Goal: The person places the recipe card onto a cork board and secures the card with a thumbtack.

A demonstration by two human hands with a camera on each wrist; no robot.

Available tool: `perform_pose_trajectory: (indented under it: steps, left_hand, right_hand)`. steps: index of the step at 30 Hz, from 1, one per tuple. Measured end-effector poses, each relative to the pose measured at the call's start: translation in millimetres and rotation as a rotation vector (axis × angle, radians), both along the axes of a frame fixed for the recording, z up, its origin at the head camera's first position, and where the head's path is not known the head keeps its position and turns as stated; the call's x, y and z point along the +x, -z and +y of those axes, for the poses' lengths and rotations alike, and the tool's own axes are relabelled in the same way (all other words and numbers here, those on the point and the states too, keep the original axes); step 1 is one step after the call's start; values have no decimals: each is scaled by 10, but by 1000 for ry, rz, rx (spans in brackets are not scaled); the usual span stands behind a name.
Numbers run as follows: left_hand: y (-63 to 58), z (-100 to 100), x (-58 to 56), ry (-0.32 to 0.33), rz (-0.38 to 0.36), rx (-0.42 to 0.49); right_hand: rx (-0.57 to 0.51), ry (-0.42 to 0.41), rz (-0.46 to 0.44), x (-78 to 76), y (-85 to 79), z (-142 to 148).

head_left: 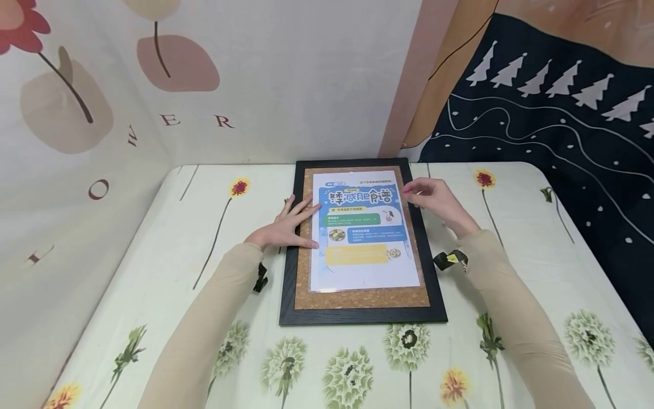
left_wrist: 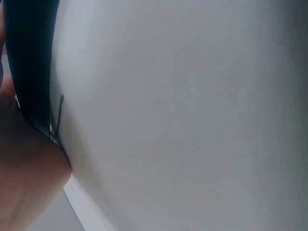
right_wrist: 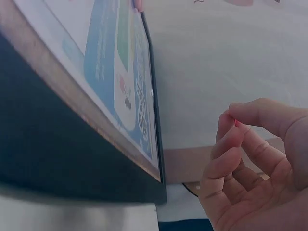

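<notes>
Your right hand (head_left: 435, 200) pinches a small pink object (head_left: 406, 191) at two o'clock of the printed sheet (head_left: 365, 230), which lies on the corkboard (head_left: 360, 300), while your left hand (head_left: 286, 227) rests spread-fingered at nine o'clock across the black frame (head_left: 364, 316).

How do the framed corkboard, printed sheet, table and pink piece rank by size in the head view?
Largest to smallest:
1. table
2. framed corkboard
3. printed sheet
4. pink piece, pinched in the fingers of the right hand
</notes>
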State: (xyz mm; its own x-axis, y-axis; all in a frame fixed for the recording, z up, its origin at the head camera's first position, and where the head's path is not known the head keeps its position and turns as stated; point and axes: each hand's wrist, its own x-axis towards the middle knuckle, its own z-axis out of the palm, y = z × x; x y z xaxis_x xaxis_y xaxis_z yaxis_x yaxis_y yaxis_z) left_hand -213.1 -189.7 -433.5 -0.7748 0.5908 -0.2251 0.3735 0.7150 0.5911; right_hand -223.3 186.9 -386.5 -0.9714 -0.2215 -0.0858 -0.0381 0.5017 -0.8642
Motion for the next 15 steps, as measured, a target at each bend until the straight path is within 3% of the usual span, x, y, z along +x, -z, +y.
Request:
perform_pose_trajectory:
  steps: [8,15]
  left_hand:
    - [-20,13,9,-1,-4,9]
    - [-15,8,3,-2,-4,7]
  right_hand:
    - [-12,-15,-33,-16,71,-123]
    - [-4,-42,-11,-15,97,-262]
